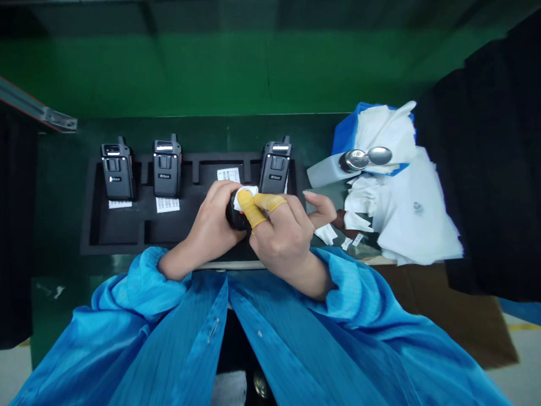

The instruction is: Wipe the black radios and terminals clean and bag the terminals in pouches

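Sleeves: my blue smock (pixel 160 332) fills 6 o'clock, bunched at both wrists.

Left hand (pixel 210 221): at 11 o'clock, fingers curled firmly around the object's left side.

Right hand (pixel 282 241): at 1 o'clock, closed on the object from the other side. Two yellow finger cots (pixel 250 208) press a white wipe (pixel 245 197) against it. One bare finger (pixel 321 210) splays out toward 2 o'clock.

Held: black object (pixel 235 213), at 12 o'clock between my palms, mostly hidden, above the tray's near edge.

Tray: black foam tray (pixel 114 237), 11 to 12 o'clock, just past my hands.

Radios: three black radios (pixel 167 168) stand in its slots, two at 11 o'clock, one at 12 o'clock.

Papers: printed slips (pixel 167 204) lie below the radios.

Beyond: blue bin (pixel 347 138) at 2 o'clock, beside a heap of white wipes (pixel 416 217), with two shiny metal discs (pixel 366 159) on top.
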`<state>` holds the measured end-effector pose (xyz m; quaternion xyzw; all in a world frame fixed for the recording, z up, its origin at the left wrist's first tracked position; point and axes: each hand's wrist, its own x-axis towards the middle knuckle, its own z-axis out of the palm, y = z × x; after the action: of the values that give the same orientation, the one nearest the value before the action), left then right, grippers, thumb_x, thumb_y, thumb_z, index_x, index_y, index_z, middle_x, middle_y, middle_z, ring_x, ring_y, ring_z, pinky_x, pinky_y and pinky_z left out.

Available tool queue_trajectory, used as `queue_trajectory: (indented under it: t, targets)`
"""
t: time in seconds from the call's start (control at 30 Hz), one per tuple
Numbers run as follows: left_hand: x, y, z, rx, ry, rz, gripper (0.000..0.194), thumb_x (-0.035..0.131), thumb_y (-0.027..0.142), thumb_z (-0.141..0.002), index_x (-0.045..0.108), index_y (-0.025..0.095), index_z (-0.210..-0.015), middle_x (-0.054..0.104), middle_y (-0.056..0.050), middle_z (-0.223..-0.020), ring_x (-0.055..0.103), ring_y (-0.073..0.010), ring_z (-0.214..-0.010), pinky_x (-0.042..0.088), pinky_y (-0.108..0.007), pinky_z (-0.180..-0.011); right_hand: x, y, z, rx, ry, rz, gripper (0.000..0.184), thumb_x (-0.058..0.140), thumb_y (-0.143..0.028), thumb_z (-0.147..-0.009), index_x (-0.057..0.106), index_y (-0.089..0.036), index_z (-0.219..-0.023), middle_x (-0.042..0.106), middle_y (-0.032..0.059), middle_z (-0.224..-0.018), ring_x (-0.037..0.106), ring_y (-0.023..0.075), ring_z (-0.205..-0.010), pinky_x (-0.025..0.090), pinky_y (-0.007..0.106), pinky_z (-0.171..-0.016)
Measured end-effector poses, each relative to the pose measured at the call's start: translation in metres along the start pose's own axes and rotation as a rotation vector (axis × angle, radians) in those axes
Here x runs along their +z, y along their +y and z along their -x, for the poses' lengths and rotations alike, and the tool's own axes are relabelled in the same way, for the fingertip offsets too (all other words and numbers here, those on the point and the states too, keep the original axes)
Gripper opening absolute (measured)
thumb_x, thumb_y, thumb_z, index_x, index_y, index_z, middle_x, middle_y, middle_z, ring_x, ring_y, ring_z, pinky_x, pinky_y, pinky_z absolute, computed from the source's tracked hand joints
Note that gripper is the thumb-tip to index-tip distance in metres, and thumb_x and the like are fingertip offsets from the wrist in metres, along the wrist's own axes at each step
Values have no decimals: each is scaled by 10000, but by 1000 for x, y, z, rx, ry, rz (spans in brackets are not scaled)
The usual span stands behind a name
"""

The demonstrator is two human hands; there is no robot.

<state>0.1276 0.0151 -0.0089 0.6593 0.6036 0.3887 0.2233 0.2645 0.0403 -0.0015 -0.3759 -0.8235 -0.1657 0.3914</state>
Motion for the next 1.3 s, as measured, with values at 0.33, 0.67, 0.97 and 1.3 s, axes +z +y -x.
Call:
queue_trajectory:
  t: [0.33, 0.67, 0.97, 1.3]
  targets:
    - [-5, -1, 2, -18, -28, -34, 558, 634, 25, -568, 498, 231, -1068, 566, -36, -1100, 585, -229, -1055, 511, -394, -911, -5, 6, 10, -10, 8, -78, 313, 506, -44, -790, 589, -217, -543, 568, -29, -653, 517, 112, -780, 275, 373, -901]
    - [-4, -2, 1, -1, -35, -28, 523, 649, 51, -613, 482, 237, -1073, 578, -38, -1084, 587, -230, -1057, 508, -397, -901, 6, 20, 2, -71, -199, -210, 318, 522, -126, -867, 739, -356, -834, 582, -41, -798, 471, 139, -882, 227, 410, -944]
    - [-7, -2, -2, -14, -79, -25, 587, 644, 22, -556, 498, 241, -1081, 580, -32, -1107, 587, -231, -1063, 511, -399, -905, 7, 35, 7, -81, -279, -414, 399, 467, -88, -842, 740, -372, -909, 637, -47, -873, 504, 126, -883, 229, 419, -945]
    - [-5, 0, -3, -16, -90, -43, 585, 638, 33, -578, 499, 244, -1106, 570, -40, -1145, 581, -239, -1095, 511, -413, -941, 5, 46, 17, -9, -211, -484, 499, 465, -59, -801, 709, -406, -1065, 655, -54, -881, 546, 122, -848, 243, 414, -925]
